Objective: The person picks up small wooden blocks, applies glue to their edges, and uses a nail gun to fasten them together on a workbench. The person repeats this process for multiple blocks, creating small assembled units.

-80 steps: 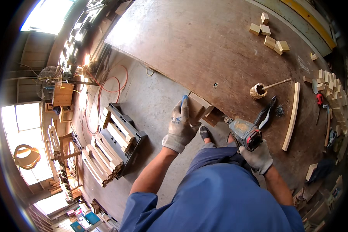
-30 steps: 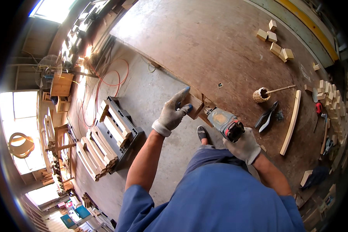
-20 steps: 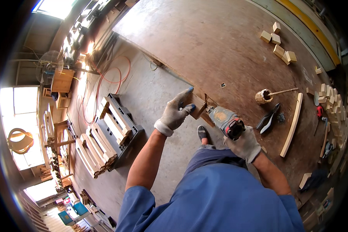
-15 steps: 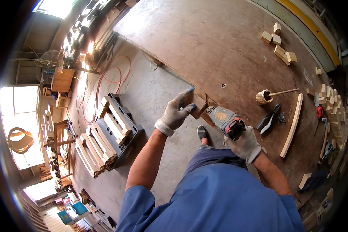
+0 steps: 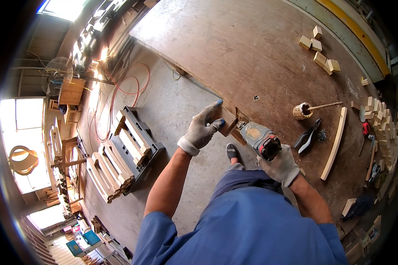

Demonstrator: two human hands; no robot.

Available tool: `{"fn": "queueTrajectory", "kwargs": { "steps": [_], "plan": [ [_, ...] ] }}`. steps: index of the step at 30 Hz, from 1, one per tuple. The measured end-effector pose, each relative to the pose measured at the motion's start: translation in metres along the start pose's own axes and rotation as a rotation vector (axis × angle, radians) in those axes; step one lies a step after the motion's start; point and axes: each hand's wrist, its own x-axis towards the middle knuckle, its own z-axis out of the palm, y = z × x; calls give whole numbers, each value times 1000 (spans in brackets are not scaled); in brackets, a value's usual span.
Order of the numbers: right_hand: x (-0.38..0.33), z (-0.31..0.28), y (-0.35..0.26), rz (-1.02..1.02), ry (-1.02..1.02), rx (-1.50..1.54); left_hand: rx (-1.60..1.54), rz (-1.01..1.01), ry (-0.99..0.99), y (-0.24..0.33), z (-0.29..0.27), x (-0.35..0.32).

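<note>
My left hand point(image 5: 200, 133), in a pale glove with blue fingertips, grips a wooden block point(image 5: 227, 126) at the near edge of the brown worktable point(image 5: 234, 53). Thumb and fingers lie on either side of the block. My right hand point(image 5: 282, 167), gloved as well, is closed on a power tool point(image 5: 257, 134) with a worn grey body and a black and red rear end. Its metal nose points left and meets or nearly meets the block's right side. The tool's grip and exact kind are hidden beneath its body.
Right of the tool are a pot with a stick point(image 5: 302, 111), black pliers point(image 5: 308, 137) and a curved wooden strip point(image 5: 334, 143). Several small blocks point(image 5: 320, 57) lie farther off, more stacked at right point(image 5: 380, 119). On the floor at left, wooden bars point(image 5: 112, 170) rest on a black pallet point(image 5: 152, 148).
</note>
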Motion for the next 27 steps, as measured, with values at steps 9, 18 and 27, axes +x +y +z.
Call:
{"fn": "queueTrajectory", "kwargs": {
  "steps": [9,18,27],
  "plan": [
    [-5,-4,-4,45,-7,-2,-15,-13,2,0,1,0],
    [-28,1,4,49,-110,-27,49,-14,21,4,2,0],
    [-20,8,-2,27,-153,-61,33,28,26,-4,2,0]
  ]
}}
